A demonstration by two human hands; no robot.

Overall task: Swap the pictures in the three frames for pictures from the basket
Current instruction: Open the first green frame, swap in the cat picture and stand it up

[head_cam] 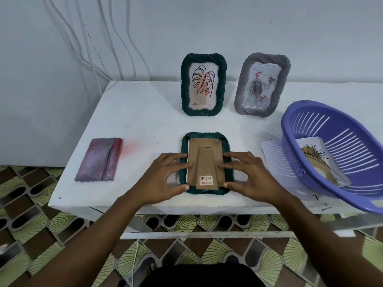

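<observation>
White worktop (145, 121): green frame (205, 135) face-down; left hand (163, 177), right hand (248, 175) press backing (205, 147), fingers flat. Judged: freeing backing; next, lift it out.

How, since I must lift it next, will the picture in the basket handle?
Probably light and floppy: the picture looks like a thin paper sheet. It lies flat on the basket floor, so pinching an edge may be awkward.

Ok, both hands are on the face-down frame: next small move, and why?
Probably pry the cardboard backing out of the green frame: it lies face down, backing in place, with the left hand and right hand fingertips on its side edges. Whether it's already swapped, I can't tell.
</observation>
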